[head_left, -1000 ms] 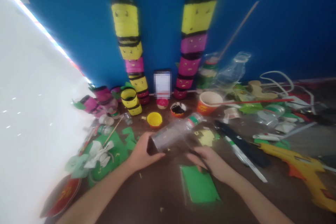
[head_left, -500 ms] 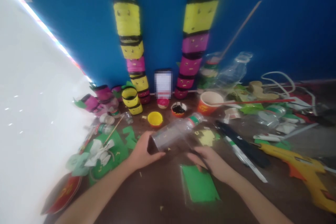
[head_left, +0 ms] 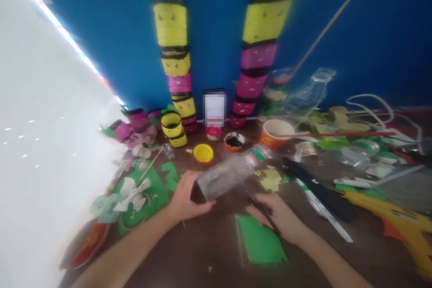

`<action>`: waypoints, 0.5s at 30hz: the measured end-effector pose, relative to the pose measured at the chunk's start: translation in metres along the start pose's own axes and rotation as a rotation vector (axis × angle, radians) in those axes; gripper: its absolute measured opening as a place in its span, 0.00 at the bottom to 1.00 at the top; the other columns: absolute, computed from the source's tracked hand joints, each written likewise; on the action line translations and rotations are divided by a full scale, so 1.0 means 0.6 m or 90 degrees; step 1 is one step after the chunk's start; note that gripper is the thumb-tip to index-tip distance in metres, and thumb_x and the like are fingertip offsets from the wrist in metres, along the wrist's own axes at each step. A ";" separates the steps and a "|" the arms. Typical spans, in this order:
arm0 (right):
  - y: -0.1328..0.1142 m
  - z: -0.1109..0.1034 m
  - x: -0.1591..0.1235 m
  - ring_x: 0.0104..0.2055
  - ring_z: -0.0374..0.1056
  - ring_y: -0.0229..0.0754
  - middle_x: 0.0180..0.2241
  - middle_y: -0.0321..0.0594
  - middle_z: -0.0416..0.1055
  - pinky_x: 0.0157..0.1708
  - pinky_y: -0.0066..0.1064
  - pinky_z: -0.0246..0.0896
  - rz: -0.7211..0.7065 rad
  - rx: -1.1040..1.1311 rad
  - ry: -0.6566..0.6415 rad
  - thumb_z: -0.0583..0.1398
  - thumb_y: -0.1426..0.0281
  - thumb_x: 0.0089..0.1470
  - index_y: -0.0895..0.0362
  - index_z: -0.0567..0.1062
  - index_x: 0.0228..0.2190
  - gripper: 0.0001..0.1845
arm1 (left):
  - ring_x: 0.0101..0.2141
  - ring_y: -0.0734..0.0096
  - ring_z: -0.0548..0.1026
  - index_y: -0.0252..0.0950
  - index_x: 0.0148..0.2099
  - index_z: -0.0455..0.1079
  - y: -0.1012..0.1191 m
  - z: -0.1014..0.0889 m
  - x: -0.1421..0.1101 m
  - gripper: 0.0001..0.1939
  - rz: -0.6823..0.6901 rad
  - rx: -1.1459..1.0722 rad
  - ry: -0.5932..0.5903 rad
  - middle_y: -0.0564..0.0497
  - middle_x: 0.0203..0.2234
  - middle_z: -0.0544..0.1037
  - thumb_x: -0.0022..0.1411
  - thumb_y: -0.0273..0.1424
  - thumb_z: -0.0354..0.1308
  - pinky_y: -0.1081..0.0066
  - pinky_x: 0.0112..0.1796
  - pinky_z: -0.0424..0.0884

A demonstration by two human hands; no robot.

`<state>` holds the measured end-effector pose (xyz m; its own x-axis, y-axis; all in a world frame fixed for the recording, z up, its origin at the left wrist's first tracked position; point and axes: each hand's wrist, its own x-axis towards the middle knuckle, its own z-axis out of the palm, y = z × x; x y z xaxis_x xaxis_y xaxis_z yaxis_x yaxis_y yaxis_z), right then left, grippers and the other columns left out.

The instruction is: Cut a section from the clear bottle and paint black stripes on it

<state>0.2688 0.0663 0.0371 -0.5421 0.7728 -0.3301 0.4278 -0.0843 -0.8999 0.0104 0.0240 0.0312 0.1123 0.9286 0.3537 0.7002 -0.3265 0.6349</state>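
My left hand (head_left: pixel 189 195) is wrapped round the lower end of a clear plastic bottle (head_left: pixel 226 174). The bottle lies tilted, its end with the green-and-red band pointing away and to the right. In my right hand (head_left: pixel 278 213) is a slim dark tool (head_left: pixel 265 212), closed in the fingers; its tip is blurred near the bottle's side, and I cannot tell whether they touch. Below that hand a green sheet (head_left: pixel 261 240) in a clear sleeve lies on the table (head_left: pixel 189 252). Yellow paper scraps (head_left: pixel 270 180) lie just beyond the right hand.
Two tall stacks of painted cups, a yellow-topped left stack (head_left: pixel 171 22) and a right stack (head_left: pixel 258 56), stand against the blue wall. A yellow paint cup (head_left: pixel 203 154), a black paint cup (head_left: pixel 234 141) and a paper cup (head_left: pixel 276 132) sit behind the bottle. A glue gun (head_left: pixel 388 211) lies right.
The whole view has shifted slightly, so things appear further right. Both hands keep their holds, with the bottle and the dark tool in nearly the same places relative to each other.
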 end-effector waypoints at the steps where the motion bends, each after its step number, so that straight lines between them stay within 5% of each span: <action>1: 0.001 0.000 -0.001 0.20 0.50 0.32 0.16 0.30 0.52 0.20 0.26 0.45 -0.009 -0.010 0.004 0.57 0.43 0.43 0.55 0.59 0.16 0.29 | 0.43 0.57 0.72 0.38 0.52 0.58 0.000 0.001 -0.001 0.33 0.014 0.009 0.009 0.44 0.42 0.71 0.46 0.39 0.66 0.58 0.44 0.70; 10: 0.004 -0.002 -0.001 0.21 0.47 0.33 0.17 0.30 0.51 0.20 0.27 0.45 -0.045 -0.065 0.024 0.57 0.44 0.42 0.55 0.59 0.16 0.28 | 0.50 0.54 0.70 0.39 0.58 0.54 -0.011 0.018 -0.024 0.38 0.073 0.029 0.049 0.41 0.48 0.68 0.47 0.33 0.66 0.55 0.48 0.70; 15: 0.004 0.000 -0.005 0.22 0.50 0.34 0.18 0.31 0.53 0.22 0.27 0.48 -0.051 -0.066 0.014 0.57 0.47 0.44 0.55 0.60 0.17 0.25 | 0.45 0.57 0.71 0.39 0.53 0.59 -0.003 0.021 -0.018 0.34 -0.010 -0.093 0.034 0.45 0.43 0.69 0.43 0.33 0.68 0.57 0.45 0.72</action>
<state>0.2711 0.0639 0.0360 -0.5624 0.7879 -0.2509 0.4570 0.0433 -0.8884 0.0170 0.0168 0.0176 0.0616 0.9244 0.3764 0.5915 -0.3376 0.7323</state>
